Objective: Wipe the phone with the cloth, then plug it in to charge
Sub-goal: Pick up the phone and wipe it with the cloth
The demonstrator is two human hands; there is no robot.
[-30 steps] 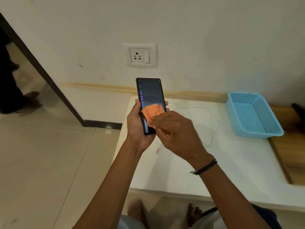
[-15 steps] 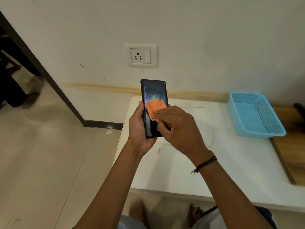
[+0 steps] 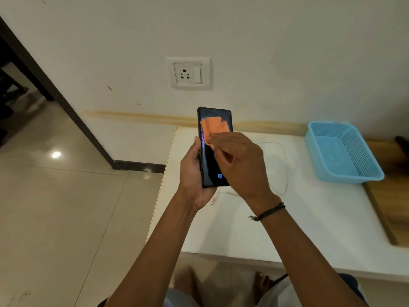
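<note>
Just above the centre of the frame, the phone (image 3: 213, 165) stands nearly upright in the air over the left end of a white table (image 3: 287, 229), its dark screen facing the camera and a small blue icon glowing near its lower edge. An orange cloth (image 3: 214, 127) lies flat against the upper part of the screen, covering most of its width. The left hand (image 3: 190, 173) grips the phone from the left edge and underneath, its thumb along the side and its fingers wrapped behind. The right hand (image 3: 240, 165) comes in from the right with its fingers bent, pinching the cloth's lower edge and pressing it onto the glass; a dark cord wristband (image 3: 269, 212) circles that wrist.

Behind the right hand, what looks like a thin white cable (image 3: 291, 167) loops loosely on the tabletop, though it is faint against the white surface. Toward the right of the frame a light blue perforated basket (image 3: 340, 156) sits on the table by the wall. Higher up, directly above the phone, a white wall socket (image 3: 188, 73) with a switch is set into the wall. Glossy beige floor tiles (image 3: 66, 207) fill the lower left.
</note>
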